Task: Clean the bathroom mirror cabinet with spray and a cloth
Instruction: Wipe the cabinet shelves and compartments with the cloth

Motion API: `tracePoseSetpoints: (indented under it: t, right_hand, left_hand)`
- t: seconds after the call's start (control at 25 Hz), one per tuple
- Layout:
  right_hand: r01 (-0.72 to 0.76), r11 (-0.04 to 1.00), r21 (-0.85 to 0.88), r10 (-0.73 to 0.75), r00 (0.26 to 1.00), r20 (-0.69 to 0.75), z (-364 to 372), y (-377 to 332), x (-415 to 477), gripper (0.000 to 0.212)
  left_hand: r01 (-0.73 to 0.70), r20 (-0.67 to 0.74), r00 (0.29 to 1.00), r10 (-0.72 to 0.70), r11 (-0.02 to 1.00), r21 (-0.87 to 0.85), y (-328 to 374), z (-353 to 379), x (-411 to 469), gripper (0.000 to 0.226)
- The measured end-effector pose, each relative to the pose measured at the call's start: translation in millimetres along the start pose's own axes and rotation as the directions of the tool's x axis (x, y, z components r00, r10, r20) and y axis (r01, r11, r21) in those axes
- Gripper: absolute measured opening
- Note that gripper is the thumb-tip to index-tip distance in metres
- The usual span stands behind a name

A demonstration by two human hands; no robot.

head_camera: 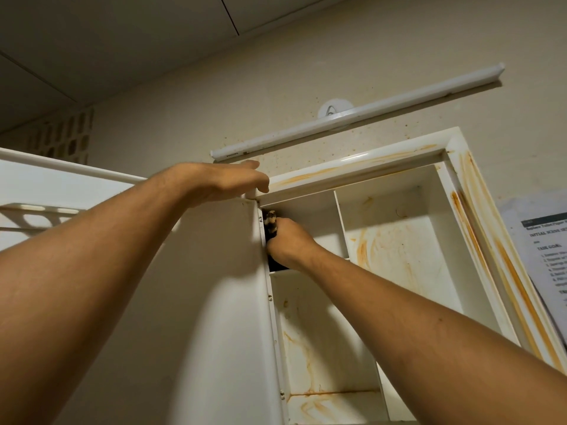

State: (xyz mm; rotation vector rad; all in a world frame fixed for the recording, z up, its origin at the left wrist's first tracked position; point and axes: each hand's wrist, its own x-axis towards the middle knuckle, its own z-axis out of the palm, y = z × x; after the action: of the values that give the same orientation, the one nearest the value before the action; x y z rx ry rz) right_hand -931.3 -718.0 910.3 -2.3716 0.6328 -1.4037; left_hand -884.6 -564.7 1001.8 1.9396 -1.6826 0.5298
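**mop_head:** Where are we at with the cabinet [352, 165]?

**tile_guy:** Our right grip [290, 242] is curled tight round the cloth [271, 220]. It's a dark rag with a grubby brown tip poking out just above the knuckles. We've got it shoved into the top-left compartment, and the cloth touches the hinge-side wall right at the left of that grip.

**mop_head:** And the other one?

**tile_guy:** Our left grip [228, 182] is up and to the left of the right one. The fingers are relaxed and hold nothing. It just rests on the top corner where the open door [221, 317] meets the frame.

**mop_head:** How bad is the mess?

**tile_guy:** There are orange streaks [365, 243] on the back panel to the right of the right grip. There are more in the compartment below it and down the frame on the far right. A tube light [352, 118] is on the wall above both grips. A printed sheet [540, 250] hangs well off to the right.
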Motion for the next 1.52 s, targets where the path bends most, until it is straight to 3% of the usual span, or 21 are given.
tracePoseSetpoints:
  t: [0.08, 0.16, 0.28, 0.44, 0.52, 0.64, 0.8, 0.96, 1.04, 1.16, 1.24, 1.52]
  right_hand:
    - [0.019, 0.999, -0.045, -0.017, 0.999, 0.033, -1, 2, 0, 0.02]
    - [0.049, 0.992, -0.12, -0.044, 0.998, 0.047, -6, 2, -3, 0.02]
    - [0.082, 0.967, -0.242, -0.064, 0.995, 0.082, -16, 1, -8, 0.01]
    - [0.16, 0.861, -0.482, -0.079, 0.98, 0.183, -34, 6, -16, 0.02]
    - [0.191, 0.83, -0.524, -0.066, 0.967, 0.248, -37, 8, -21, 0.02]
    - [0.151, 0.849, -0.506, -0.086, 0.985, 0.15, -34, 12, -23, 0.016]
    - [-0.001, 0.983, -0.185, -0.001, 1.0, -0.013, -23, 6, -17, 0.014]
    - [-0.025, 0.988, 0.15, 0.054, 0.981, -0.188, -21, 2, -11, 0.022]
    - [-0.008, 0.978, 0.207, 0.057, 0.971, -0.233, -19, 3, -10, 0.024]
    - [0.065, 0.998, 0.002, -0.064, 0.992, -0.105, -12, 1, -8, 0.016]
    - [0.071, 0.984, -0.165, -0.082, 0.995, -0.059, -7, 0, -7, 0.023]
    - [0.098, 0.929, -0.358, -0.09, 0.995, 0.039, -16, 2, -12, 0.026]
  left_hand:
    - [0.021, 0.011, 1.0, -0.024, 0.968, 0.25, -4, 5, 6, 0.086]
    - [0.061, -0.034, 0.998, -0.05, 0.86, 0.507, -9, 14, 11, 0.099]
    - [0.107, -0.093, 0.994, -0.061, 0.748, 0.655, -9, 21, 12, 0.108]
    - [0.123, -0.092, 0.992, -0.082, 0.717, 0.687, -8, 23, 9, 0.115]
    - [0.129, -0.091, 0.992, -0.091, 0.717, 0.685, -6, 21, 6, 0.115]
    - [0.129, -0.082, 0.992, -0.1, 0.733, 0.668, -5, 21, 6, 0.116]
    - [0.125, -0.069, 0.992, -0.106, 0.747, 0.653, -8, 20, 9, 0.116]
    - [0.119, -0.067, 0.993, -0.099, 0.753, 0.647, -9, 19, 13, 0.115]
    - [0.12, -0.062, 0.993, -0.105, 0.759, 0.64, -10, 20, 14, 0.115]
    - [0.118, -0.056, 0.993, -0.107, 0.769, 0.629, -9, 19, 15, 0.115]
    - [0.112, -0.05, 0.993, -0.104, 0.773, 0.624, -7, 19, 14, 0.113]
    - [0.104, -0.05, 0.994, -0.093, 0.776, 0.622, -9, 20, 14, 0.113]
